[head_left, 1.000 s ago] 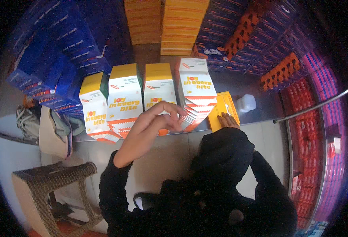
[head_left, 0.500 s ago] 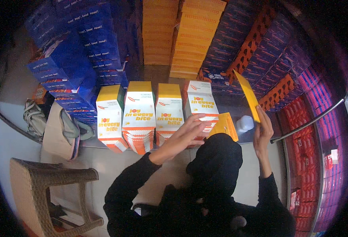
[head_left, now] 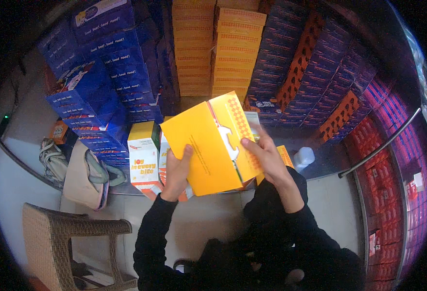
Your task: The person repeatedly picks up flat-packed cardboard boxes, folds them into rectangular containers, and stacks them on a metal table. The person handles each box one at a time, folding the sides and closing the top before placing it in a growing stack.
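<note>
Between my two hands a yellow cardboard carton (head_left: 201, 155) is held up and tilted above the shelf edge. It shows a wide plain panel, a narrower panel with a red checkered band, and a white cut-out shape at their join. My left hand (head_left: 177, 169) grips its lower left side, thumb on the face. My right hand (head_left: 268, 155) grips the right panel, thumb on top and fingers behind. Behind the carton stand white, yellow and orange boxes (head_left: 144, 162), mostly hidden by it. A yellow patterned cardboard piece (head_left: 286, 154) lies beyond my right wrist.
A white plastic bottle (head_left: 304, 157) stands right of my right hand. Stacks of blue boxes (head_left: 121, 58) and yellow boxes (head_left: 237, 48) rise behind. Red packs (head_left: 380, 194) fill the right side, past a metal rail (head_left: 380, 140). A brown woven stool (head_left: 73, 223) and a beige bag (head_left: 82, 174) are at left.
The yellow carton, edge-on in my right hand before, now faces up in the middle with both hands on it. My left hand has left the white boxes and moved left.
</note>
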`<state>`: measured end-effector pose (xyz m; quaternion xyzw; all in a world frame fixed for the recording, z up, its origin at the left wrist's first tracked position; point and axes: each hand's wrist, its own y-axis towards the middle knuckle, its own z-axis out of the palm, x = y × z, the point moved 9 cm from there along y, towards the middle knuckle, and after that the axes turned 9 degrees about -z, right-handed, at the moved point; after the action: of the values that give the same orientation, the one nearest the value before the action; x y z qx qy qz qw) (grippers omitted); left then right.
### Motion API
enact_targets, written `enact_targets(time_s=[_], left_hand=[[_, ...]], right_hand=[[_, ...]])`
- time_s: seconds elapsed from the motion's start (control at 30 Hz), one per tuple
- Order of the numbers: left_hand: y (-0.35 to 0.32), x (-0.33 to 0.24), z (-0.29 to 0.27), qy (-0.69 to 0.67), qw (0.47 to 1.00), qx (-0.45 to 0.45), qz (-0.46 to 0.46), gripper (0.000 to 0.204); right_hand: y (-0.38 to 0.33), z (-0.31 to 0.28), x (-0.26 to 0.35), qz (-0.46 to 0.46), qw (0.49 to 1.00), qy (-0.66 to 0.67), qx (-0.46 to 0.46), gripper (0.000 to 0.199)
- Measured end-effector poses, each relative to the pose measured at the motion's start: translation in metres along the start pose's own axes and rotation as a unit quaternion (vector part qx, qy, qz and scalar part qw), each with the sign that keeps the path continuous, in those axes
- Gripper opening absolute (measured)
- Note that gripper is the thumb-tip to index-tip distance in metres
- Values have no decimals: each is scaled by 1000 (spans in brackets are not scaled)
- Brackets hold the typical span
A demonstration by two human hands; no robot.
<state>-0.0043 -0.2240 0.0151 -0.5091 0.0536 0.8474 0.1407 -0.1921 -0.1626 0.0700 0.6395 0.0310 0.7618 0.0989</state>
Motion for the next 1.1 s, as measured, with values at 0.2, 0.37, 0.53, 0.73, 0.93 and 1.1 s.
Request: enact_targets(time_s=[0.2, 0.37, 0.53, 0.73, 0.93, 1.1], left_hand=[[11, -20, 1, 213, 957, -29, 197, 71], [-1, 3, 27, 227, 956, 153, 102, 70], [-3, 5, 0, -246, 936, 231, -99, 62], [-11, -3, 32, -495, 807, 320, -41, 75], [-25, -11, 46, -66, 954, 279, -87, 74], [-32, -7, 49, 123, 931, 264, -220, 80]], right_hand=[[-11, 24, 3, -127, 976, -169, 53, 33], [-29, 38, 4, -145, 953, -230, 131, 33], [1, -13, -13, -28, 986, 165, 5, 31], [-8, 21, -80, 175, 939, 292, 58, 32], [10, -20, -7, -125, 976, -172, -36, 54], [5, 36, 63, -390, 690, -605, 79, 73]])
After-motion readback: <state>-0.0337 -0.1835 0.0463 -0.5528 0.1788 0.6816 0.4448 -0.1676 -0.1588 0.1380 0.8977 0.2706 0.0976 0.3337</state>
